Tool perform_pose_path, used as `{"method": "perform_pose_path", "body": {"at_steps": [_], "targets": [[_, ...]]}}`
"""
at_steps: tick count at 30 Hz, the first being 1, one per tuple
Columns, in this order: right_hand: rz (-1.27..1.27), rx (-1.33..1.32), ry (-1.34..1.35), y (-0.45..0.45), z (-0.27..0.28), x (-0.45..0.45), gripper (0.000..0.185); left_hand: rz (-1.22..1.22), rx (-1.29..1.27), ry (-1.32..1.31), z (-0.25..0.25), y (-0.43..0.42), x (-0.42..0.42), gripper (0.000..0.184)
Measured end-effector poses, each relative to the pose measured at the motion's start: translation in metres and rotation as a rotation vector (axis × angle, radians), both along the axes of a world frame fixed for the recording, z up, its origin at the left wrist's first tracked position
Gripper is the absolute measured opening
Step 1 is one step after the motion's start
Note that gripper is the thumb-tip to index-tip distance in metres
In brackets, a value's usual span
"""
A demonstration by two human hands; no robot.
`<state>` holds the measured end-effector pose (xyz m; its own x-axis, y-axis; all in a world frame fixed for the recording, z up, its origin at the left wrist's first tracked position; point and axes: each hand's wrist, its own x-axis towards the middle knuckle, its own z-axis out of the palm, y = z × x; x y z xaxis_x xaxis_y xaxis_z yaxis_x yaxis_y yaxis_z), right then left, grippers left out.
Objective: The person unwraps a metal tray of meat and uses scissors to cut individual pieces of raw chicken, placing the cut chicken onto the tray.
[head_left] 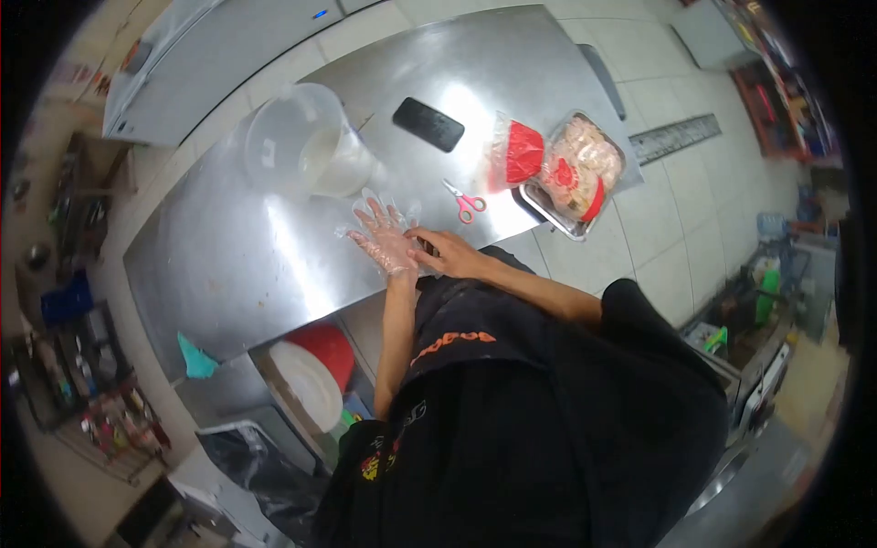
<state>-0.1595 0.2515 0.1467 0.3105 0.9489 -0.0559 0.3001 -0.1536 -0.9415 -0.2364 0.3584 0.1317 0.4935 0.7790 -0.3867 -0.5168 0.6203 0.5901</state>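
Note:
My left hand [388, 245] wears a clear, loose plastic glove, with its fingers spread over the near edge of the steel table. Bare and with curled fingers, my right hand [443, 253] pinches the glove at the side of my left hand, near the wrist. Just beyond my hands lie scissors [467, 203] with pink and grey handles. A large clear plastic bucket [294, 137] with cloudy liquid low inside stands past my left hand.
On the steel table [228, 265] lie a black phone [428, 124] and a red-and-clear plastic bag [523, 153]. A metal tray [577, 228] holding bagged pale raw meat [585, 160] sits at the right edge. A teal cloth [195, 357] hangs at the near left corner.

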Motion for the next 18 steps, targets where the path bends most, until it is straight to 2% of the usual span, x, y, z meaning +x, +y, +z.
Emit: {"method": "perform_pose_path", "body": {"at_steps": [1, 3, 4, 6, 8, 9, 10, 11, 12, 14, 15, 16, 18], "targets": [[-0.036, -0.009, -0.018, -0.001, -0.005, -0.001, 0.033, -0.067, 0.001, 0.03, -0.006, -0.001, 0.005, 0.088], [-0.103, 0.247, -0.156, -0.01, -0.015, -0.003, 0.019, -0.162, -0.02, 0.055, -0.017, -0.006, 0.014, 0.088], [-0.128, 0.227, -0.162, -0.022, -0.015, -0.004, 0.019, -0.181, -0.03, 0.113, -0.021, -0.003, 0.023, 0.09], [-0.026, 0.087, -0.125, -0.035, -0.011, 0.007, 0.012, -0.224, -0.028, 0.153, -0.025, 0.005, 0.042, 0.091], [0.011, 0.02, -0.086, -0.062, -0.022, 0.021, 0.012, -0.286, 0.153, 0.09, -0.036, 0.009, 0.052, 0.089], [0.046, -0.048, -0.226, -0.078, -0.034, 0.028, 0.015, -0.299, 0.152, 0.089, -0.036, 0.012, 0.062, 0.089], [0.087, -0.116, -0.366, -0.093, -0.048, 0.037, 0.018, -0.289, 0.283, 0.148, -0.035, 0.016, 0.077, 0.089], [-0.032, -0.238, -0.26, -0.105, -0.067, 0.046, 0.026, -0.271, 0.415, 0.207, -0.033, 0.016, 0.093, 0.09], [-0.026, -0.236, -0.259, -0.109, -0.085, 0.055, 0.026, -0.265, 0.415, 0.211, -0.032, 0.011, 0.108, 0.09], [-0.407, -0.356, -0.575, -0.11, -0.113, 0.074, 0.035, -0.542, 0.609, 0.485, -0.028, -0.003, 0.144, 0.083], [-0.34, -0.416, -0.583, -0.103, -0.118, 0.083, 0.046, -0.511, 0.768, 0.667, -0.092, -0.005, 0.176, 0.078], [-0.346, -0.397, -0.576, -0.095, -0.11, 0.09, 0.046, -0.482, 0.932, 0.85, -0.152, -0.007, 0.205, 0.073], [-0.093, -0.325, -0.654, -0.08, -0.091, 0.102, 0.05, -1.053, 0.994, 1.098, -0.085, -0.028, 0.251, 0.069]]}}
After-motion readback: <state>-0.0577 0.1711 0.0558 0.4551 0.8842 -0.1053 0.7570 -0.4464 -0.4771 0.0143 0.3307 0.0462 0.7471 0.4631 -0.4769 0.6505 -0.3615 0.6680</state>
